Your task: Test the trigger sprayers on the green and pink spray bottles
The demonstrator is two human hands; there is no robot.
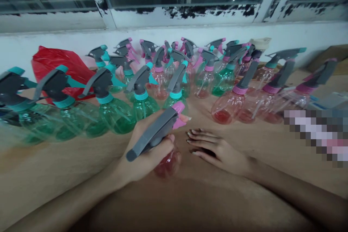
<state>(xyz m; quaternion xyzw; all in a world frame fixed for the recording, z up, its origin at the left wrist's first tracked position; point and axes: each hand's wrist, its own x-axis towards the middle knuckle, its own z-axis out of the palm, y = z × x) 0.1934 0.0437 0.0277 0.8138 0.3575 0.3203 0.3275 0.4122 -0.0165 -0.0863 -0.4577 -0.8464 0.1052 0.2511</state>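
Observation:
My left hand (145, 154) is wrapped round a pink spray bottle (168, 163) with a grey trigger head (154, 132) and a pink nozzle, held upright on the brown table (67, 159). My right hand (217, 150) rests just right of the bottle. Its fingers are curled loosely on the table and point toward the bottle, with nothing in them. Behind both hands stand several green spray bottles (116, 114) with teal collars and several pink spray bottles (231, 107) with pink collars.
A red plastic bag (58, 63) lies at the back left against the white wall. A peeling window frame (185, 11) runs above the wall. At the far right lie a cardboard piece (337, 56) and a blurred patch.

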